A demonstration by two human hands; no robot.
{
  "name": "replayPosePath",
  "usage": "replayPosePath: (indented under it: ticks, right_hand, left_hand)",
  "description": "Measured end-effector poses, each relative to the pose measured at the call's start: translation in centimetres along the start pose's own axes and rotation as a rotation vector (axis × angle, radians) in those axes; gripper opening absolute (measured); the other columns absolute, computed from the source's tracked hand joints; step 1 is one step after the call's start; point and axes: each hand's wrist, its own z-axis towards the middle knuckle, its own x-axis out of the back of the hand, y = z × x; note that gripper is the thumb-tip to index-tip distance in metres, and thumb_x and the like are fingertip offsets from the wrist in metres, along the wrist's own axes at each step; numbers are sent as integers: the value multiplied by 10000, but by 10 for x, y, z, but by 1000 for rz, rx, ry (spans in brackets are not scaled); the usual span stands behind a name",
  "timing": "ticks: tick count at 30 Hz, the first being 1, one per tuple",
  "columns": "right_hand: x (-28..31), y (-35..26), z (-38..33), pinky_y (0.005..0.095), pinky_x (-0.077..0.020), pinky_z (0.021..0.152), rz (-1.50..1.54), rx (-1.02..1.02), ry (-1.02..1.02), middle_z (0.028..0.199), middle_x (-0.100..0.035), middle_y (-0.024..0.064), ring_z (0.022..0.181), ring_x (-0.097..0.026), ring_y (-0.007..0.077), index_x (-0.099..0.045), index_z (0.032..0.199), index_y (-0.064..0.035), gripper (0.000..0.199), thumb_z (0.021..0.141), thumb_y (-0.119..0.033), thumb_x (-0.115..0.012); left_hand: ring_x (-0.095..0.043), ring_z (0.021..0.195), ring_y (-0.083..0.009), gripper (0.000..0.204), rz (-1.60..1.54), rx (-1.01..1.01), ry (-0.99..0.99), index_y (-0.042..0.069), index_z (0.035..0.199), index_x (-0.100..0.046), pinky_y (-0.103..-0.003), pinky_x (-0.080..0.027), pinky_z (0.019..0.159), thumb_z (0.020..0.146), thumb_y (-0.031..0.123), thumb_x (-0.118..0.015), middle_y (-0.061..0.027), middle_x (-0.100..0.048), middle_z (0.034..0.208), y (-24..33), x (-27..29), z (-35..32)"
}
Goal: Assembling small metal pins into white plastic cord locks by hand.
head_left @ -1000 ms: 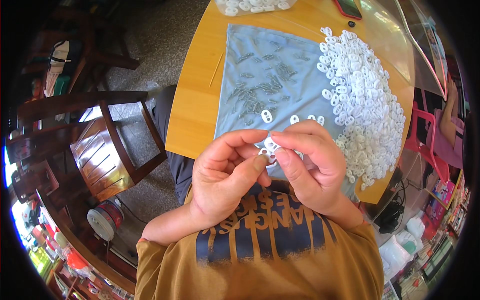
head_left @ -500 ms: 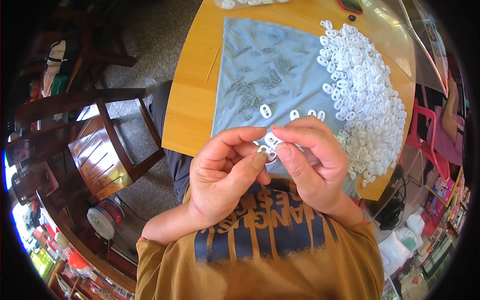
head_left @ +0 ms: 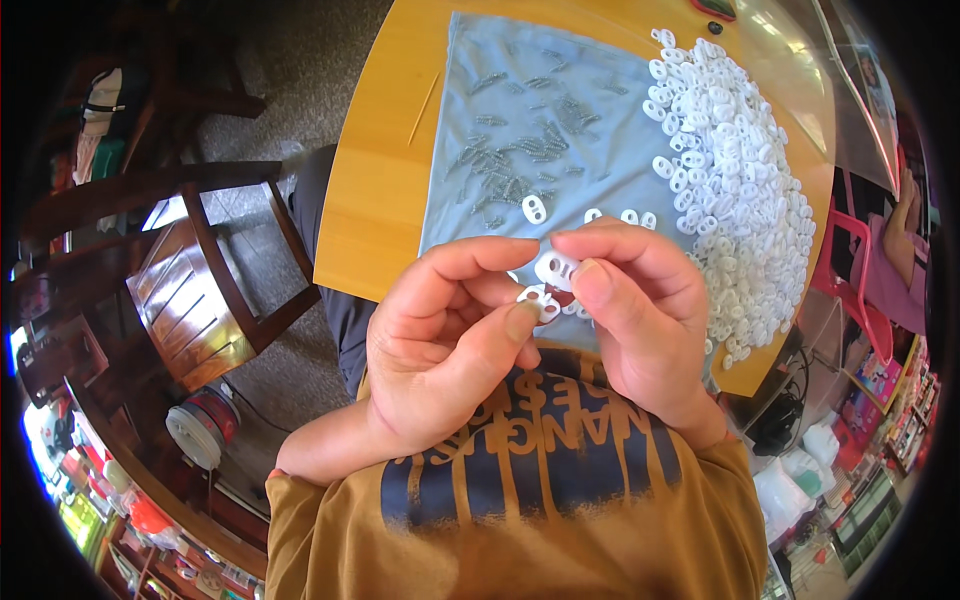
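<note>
Close to my chest, both hands meet over the near edge of the light blue cloth (head_left: 560, 90). Between thumb and fingertips, my left hand (head_left: 440, 330) pinches a white plastic two-hole oval piece (head_left: 541, 304). My right hand (head_left: 645, 305) grips a second white two-hole oval piece (head_left: 553, 267) just above it, tilted so its holes show. The two pieces nearly touch; whether they do, I cannot tell. Beyond my hands one loose white oval piece (head_left: 535, 209) lies on the cloth. Several small metal springs (head_left: 510, 165) are scattered past it.
A large heap of white oval pieces (head_left: 735, 170) covers the right side of the wooden table (head_left: 365, 200). A thin stick (head_left: 424, 110) lies left of the cloth. A wooden chair (head_left: 190, 290) stands at the left, a red chair (head_left: 855, 270) at the right.
The piece in my right hand has lifted slightly away from the one in my left, and its face now shows more. Table and cloth sit a little higher in the picture.
</note>
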Motion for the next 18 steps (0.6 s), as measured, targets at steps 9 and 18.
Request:
replayPosePath:
  ticks: [9,18]
  right_hand:
    - [0,4,1,226,-475,767,37,33,-41,929,-602,52,857,-571,90,-586,1096,42,200,906,-13,-554]
    - [3,7,3,216,-445,740,-137,140,-53,964,-580,66,842,-549,85,-597,1076,44,188,894,6,-562]
  left_hand:
    - [-582,725,-66,352,5,-2,5,-15,1210,-483,-192,-494,662,866,-41,-555,-47,-614,908,-2,0,0]
    - [-592,624,-132,335,71,-23,80,-42,1180,-488,-226,-495,580,851,-29,-553,-99,-613,833,-3,-2,3]
